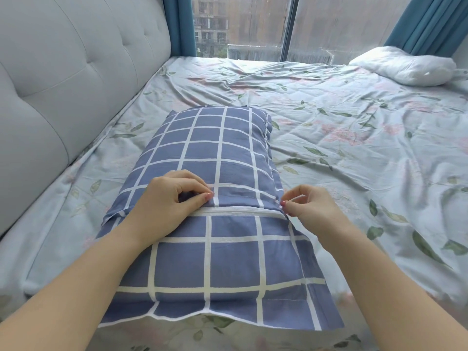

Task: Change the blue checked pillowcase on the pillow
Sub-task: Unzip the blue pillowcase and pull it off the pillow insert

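Note:
A pillow in a blue checked pillowcase (212, 153) lies lengthwise on the bed in front of me. A white zipper (238, 212) runs across the case, and it looks closed along its length. My left hand (167, 201) rests on the case left of the middle, thumb and forefinger pinching the fabric just above the zipper. My right hand (311, 207) is at the zipper's right end, its thumb and forefinger pinching the small white pull tab there. The pillow inside is hidden by the case.
The floral sheet (342, 138) covers the wide bed. A bare white pillow (405, 65) lies at the far right corner. A grey padded headboard (63, 79) runs along the left. A window (278, 26) with teal curtains is behind.

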A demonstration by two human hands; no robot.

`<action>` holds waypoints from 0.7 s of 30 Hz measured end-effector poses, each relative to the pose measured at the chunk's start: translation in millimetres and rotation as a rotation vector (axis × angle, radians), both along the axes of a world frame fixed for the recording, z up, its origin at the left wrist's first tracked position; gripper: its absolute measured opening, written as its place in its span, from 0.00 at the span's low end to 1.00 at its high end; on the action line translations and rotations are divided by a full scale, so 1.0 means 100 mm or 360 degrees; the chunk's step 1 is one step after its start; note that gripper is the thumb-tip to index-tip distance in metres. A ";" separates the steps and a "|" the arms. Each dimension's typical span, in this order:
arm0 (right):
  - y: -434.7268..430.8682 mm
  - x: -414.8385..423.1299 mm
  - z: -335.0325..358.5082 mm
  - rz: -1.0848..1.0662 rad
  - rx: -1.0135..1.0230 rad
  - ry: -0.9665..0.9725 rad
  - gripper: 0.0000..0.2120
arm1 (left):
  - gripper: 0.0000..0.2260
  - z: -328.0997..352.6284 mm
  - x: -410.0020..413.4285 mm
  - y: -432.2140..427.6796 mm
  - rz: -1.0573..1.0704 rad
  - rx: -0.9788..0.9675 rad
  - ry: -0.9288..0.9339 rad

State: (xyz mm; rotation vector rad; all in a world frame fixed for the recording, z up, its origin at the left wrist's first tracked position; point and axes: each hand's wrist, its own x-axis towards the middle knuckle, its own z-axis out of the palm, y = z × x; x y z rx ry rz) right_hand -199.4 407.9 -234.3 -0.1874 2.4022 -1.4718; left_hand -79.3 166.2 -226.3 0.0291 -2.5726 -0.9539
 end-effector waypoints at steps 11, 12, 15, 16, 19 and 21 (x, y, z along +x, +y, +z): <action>-0.16 0.15 0.21 -0.0015 -0.0433 0.0442 0.03 | 0.02 0.06 0.38 -0.51 0.0518 0.0378 0.0011; -0.20 0.19 0.22 0.0049 -0.0411 0.0484 0.04 | 0.02 0.06 0.42 -0.55 0.0550 0.0440 -0.0043; -0.35 0.33 0.23 0.0230 -0.0292 0.0649 0.05 | 0.04 0.06 0.54 -0.64 0.0595 0.0541 -0.0190; -0.40 0.37 0.23 0.0273 -0.0277 0.0695 0.05 | 0.05 0.06 0.57 -0.66 0.0601 0.0587 -0.0222; -0.51 0.51 0.23 0.0416 -0.0201 0.0819 0.04 | 0.09 0.05 0.66 -0.69 0.0616 0.0661 -0.0312; -0.58 0.57 0.20 0.0479 -0.0166 0.0856 0.03 | 0.10 0.03 0.71 -0.71 0.0599 0.0651 -0.0349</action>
